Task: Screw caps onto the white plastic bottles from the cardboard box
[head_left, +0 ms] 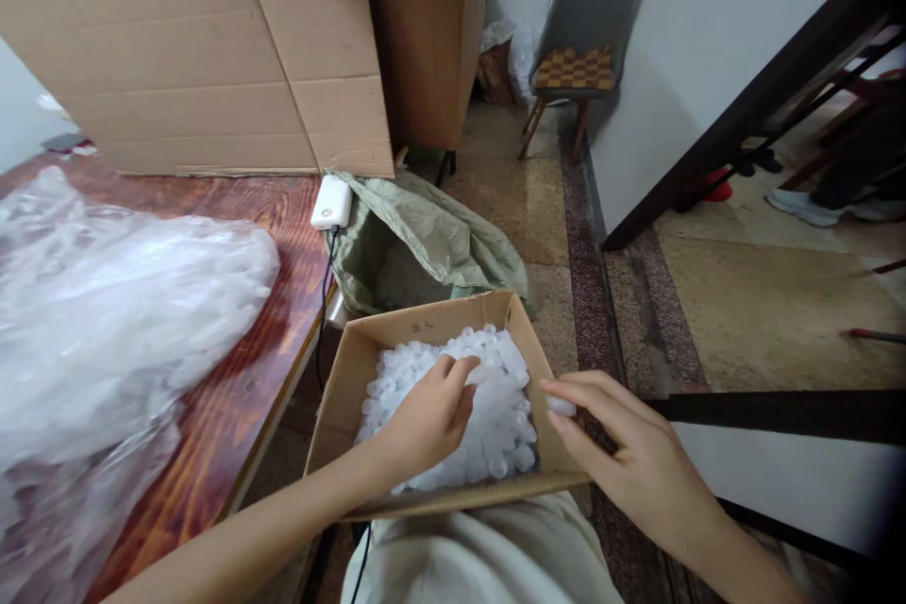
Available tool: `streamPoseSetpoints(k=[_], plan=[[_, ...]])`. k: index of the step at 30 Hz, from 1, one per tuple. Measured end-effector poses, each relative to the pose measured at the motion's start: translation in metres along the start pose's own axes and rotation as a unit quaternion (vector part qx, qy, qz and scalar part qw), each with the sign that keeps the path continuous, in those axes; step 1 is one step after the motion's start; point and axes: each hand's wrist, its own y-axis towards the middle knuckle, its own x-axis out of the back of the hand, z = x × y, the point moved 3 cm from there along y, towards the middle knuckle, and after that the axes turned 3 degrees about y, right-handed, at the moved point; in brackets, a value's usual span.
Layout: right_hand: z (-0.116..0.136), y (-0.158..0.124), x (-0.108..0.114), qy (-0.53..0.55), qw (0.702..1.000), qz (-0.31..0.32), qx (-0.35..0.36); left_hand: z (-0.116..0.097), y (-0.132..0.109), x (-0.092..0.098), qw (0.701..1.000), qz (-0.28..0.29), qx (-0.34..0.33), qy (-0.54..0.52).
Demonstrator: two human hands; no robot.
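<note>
An open cardboard box (346, 377) rests on my lap, filled with several small clear plastic tubes (495, 434). My left hand (428, 415) reaches into the box, fingers curled down onto the tubes and closed around some of them. My right hand (615, 439) hovers at the box's right rim, fingers pinched on one clear tube (562, 406) held just over the edge.
A wooden table (233, 302) at left carries a big clear plastic bag (106, 321), a white power bank (331, 203) with a cable, and a large cardboard sheet (198, 47). A green sack (425, 236) lies on the floor behind the box. A chair (584, 38) stands far back.
</note>
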Motion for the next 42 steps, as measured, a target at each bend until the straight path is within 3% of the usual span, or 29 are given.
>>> streamPoseSetpoints(k=[3,7,9,12,14,18,21,27,31,33,35,42], plan=[[0.000,0.001,-0.008,-0.005,0.999,0.030,0.021,-0.020,-0.021,0.024,0.993,-0.015,-0.012,-0.117],[0.009,-0.001,-0.014,0.026,0.993,0.081,0.083,-0.041,-0.036,0.041,0.953,-0.012,0.021,-0.302],[0.022,-0.002,-0.010,0.037,0.982,0.102,0.154,-0.045,-0.039,0.039,0.916,0.034,0.069,-0.394],[0.044,-0.003,-0.003,0.015,0.955,0.129,0.267,-0.047,-0.042,0.030,0.827,0.124,0.163,-0.523],[0.052,-0.005,-0.003,-0.012,0.948,0.134,0.290,-0.047,-0.045,0.027,0.808,0.144,0.190,-0.538],[0.049,-0.010,-0.013,-0.024,0.976,0.100,0.193,-0.047,-0.049,0.031,0.895,0.046,0.140,-0.420],[0.047,-0.015,-0.023,-0.017,0.981,0.076,0.178,-0.048,-0.055,0.032,0.929,0.000,0.121,-0.351],[0.040,-0.015,-0.027,0.037,0.975,0.213,0.054,-0.052,-0.066,0.037,0.953,-0.093,-0.018,-0.289],[0.046,-0.017,-0.013,-0.056,0.967,0.149,0.197,-0.046,-0.070,0.040,0.943,-0.106,-0.011,-0.314],[0.048,-0.019,-0.013,-0.098,0.949,0.167,0.250,-0.045,-0.072,0.042,0.940,-0.092,-0.003,-0.329],[0.049,-0.018,-0.015,-0.130,0.937,0.197,0.258,-0.043,-0.073,0.044,0.939,-0.078,0.017,-0.336],[0.054,-0.010,-0.017,-0.145,0.927,0.186,0.290,-0.033,-0.079,0.048,0.939,-0.065,0.079,-0.329]])
